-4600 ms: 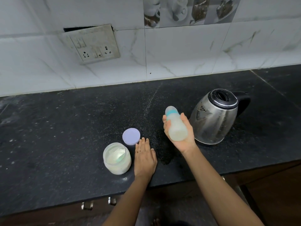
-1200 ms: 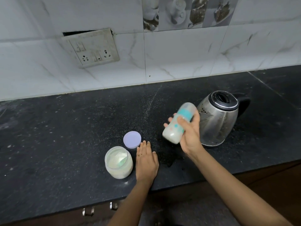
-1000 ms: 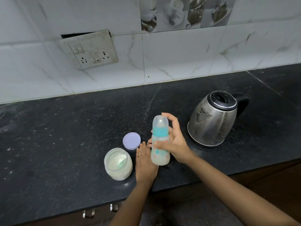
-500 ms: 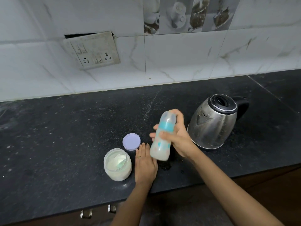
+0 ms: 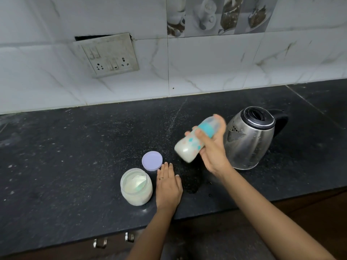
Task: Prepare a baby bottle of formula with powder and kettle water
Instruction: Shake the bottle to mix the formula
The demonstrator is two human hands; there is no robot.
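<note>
My right hand (image 5: 213,147) grips a baby bottle (image 5: 195,140) with a teal collar and clear cap, full of milky white liquid. The bottle is held above the black counter (image 5: 75,147), tilted with its cap up and to the right, and it looks motion-blurred. My left hand (image 5: 168,186) rests flat on the counter, fingers straight. Just left of it stands an open jar of white powder (image 5: 136,186). The jar's lilac lid (image 5: 152,160) lies flat behind it. A steel kettle (image 5: 249,137) with a black lid stands right of the bottle.
A white tiled wall (image 5: 206,62) with a socket plate (image 5: 107,55) rises behind the counter. The counter's front edge runs below my left wrist, with drawer handles (image 5: 100,243) underneath. Fine white specks are scattered over the counter's surface.
The bottle has gone from nearly upright near my left hand to tilted up and right beside the kettle, swinging back and forth across the frames. My left hand has stayed flat on the counter.
</note>
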